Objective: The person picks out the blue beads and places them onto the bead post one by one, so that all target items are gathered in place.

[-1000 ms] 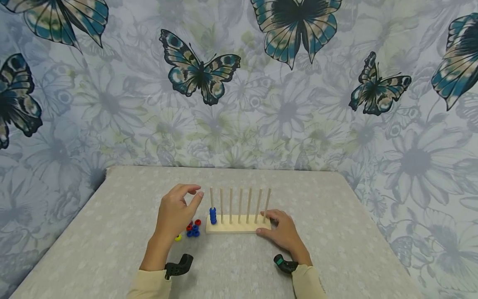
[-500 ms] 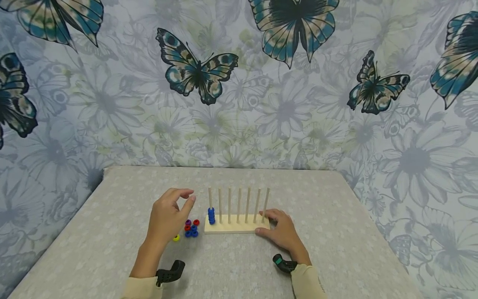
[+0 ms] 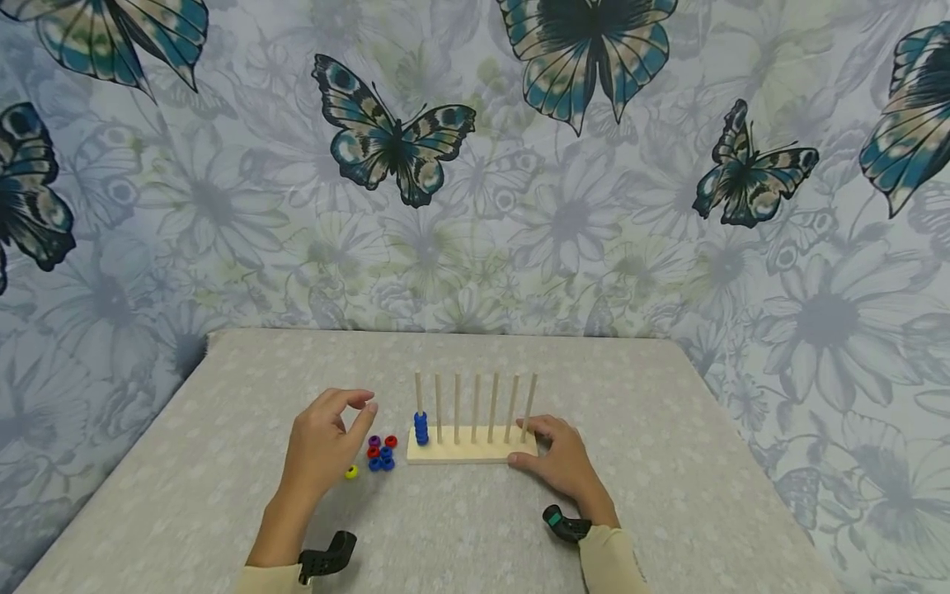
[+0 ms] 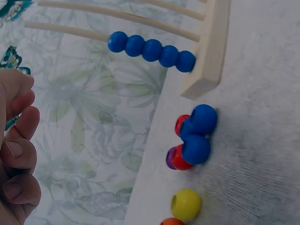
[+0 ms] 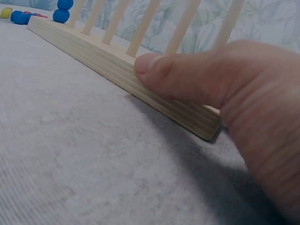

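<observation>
left grip (image 3: 321,445), slack and holding nothing, hovers near loose beads (image 3: 387,464); right grip (image 3: 562,464) clamps one end of the pegged board (image 3: 471,454), well inside the tabletop (image 3: 460,536) side edges.

Wooden stand (image 3: 467,450) with seven upright pegs (image 3: 477,404), parallel to the far edge of the table (image 3: 631,388); five blue beads (image 3: 420,428) stacked on the leftmost peg (image 3: 419,392). Loose toward the left edge: three blue beads (image 4: 204,119), two red beads (image 3: 391,441), purple bead (image 3: 374,441), yellow bead (image 4: 186,204), orange bead (image 4: 172,221).
</observation>
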The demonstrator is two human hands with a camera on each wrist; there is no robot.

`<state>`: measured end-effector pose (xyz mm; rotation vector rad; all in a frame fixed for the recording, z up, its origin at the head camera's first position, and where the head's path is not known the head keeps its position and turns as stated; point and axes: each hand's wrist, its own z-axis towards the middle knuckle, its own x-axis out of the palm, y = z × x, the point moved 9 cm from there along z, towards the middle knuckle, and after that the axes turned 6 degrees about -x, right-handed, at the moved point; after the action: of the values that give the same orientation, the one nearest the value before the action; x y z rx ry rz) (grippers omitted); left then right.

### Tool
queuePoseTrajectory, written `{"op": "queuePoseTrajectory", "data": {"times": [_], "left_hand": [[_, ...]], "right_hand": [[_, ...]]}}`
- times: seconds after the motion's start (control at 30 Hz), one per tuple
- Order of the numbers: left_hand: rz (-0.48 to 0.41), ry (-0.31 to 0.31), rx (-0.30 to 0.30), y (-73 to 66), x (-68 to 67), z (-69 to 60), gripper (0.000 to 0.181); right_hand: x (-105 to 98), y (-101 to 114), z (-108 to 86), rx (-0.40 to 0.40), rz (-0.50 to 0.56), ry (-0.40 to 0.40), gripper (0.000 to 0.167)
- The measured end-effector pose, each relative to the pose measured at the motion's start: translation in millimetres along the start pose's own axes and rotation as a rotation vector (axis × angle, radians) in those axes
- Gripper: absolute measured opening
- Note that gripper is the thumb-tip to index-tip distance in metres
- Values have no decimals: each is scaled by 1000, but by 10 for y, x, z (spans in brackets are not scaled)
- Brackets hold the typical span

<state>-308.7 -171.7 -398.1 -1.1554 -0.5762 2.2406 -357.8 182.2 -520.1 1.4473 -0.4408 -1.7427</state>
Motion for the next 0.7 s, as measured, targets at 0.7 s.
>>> {"op": "queuePoseTrajectory", "data": {"times": [0.7], "left_hand": [[-48, 45, -85, 204, 111, -160, 19]], "right_hand": [[-9, 24, 4, -26, -20, -14, 60]]}}
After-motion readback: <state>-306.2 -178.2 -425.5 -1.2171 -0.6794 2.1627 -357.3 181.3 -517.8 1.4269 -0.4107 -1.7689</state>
